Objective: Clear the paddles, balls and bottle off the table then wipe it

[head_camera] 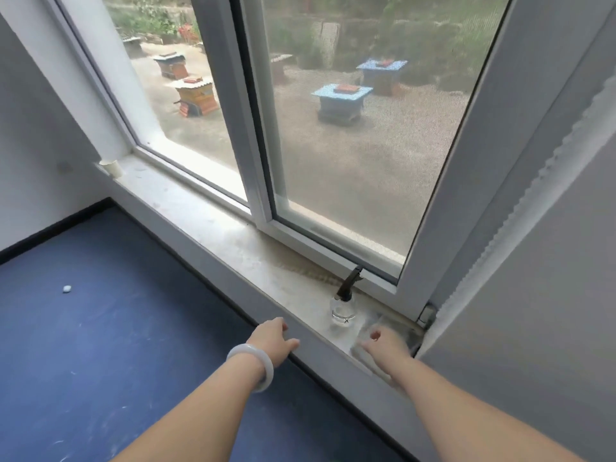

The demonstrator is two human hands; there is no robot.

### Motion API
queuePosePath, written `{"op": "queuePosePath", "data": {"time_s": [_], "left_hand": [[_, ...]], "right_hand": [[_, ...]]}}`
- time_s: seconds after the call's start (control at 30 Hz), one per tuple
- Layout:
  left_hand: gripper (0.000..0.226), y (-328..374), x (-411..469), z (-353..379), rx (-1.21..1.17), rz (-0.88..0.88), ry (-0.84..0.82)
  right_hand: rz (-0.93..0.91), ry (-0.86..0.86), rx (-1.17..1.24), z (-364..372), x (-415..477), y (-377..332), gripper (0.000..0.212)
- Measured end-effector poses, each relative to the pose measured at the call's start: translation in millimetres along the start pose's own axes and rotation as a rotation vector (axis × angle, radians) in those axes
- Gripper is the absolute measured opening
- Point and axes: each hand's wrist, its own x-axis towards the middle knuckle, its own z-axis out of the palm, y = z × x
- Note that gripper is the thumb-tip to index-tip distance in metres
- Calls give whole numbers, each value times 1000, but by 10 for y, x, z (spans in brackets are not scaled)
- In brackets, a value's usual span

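Your left hand (273, 338) rests loosely curled on the near edge of the sill (200, 208), holding nothing, your right hand (383, 345) is on the grey cloth (370, 323), grip too blurred to tell, and yanking that cloth could topple the upright spray bottle (343, 310) just left of it.

Bare indoor room at a rural window (254, 135): pale sill (230, 235), blue floor (116, 328), beehives (340, 101) outside.

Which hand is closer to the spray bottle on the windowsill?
Right. The right hand sits just right of the spray bottle; the left hand is farther off, at the front edge of the windowsill.
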Motion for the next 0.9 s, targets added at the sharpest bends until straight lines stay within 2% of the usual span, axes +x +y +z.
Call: {"op": "queuePosePath", "data": {"time_s": [0.03, 0.13, 0.27, 0.4, 0.6, 0.7, 0.9], "left_hand": [[47, 37, 87, 37, 3, 6, -18], [51, 142, 336, 168, 15, 29, -76], [56, 323, 671, 295, -30, 66, -103], [60, 431, 938, 425, -59, 97, -152], [59, 320, 1101, 533, -42, 104, -209], [58, 242, 1138, 520, -20, 123, -215], [79, 335, 1400, 507, -82, 308, -129]], "right_hand": [[30, 7, 31, 9, 50, 34, 9], [127, 10, 116, 50, 219, 109, 41], [105, 22, -136, 66, 427, 179, 64], [161, 42, -224, 118, 636, 267, 79], [199, 130, -399, 324, 747, 351, 86], [214, 217, -369, 428, 748, 348, 86], [170, 280, -160, 577, 760, 342, 58]]}}
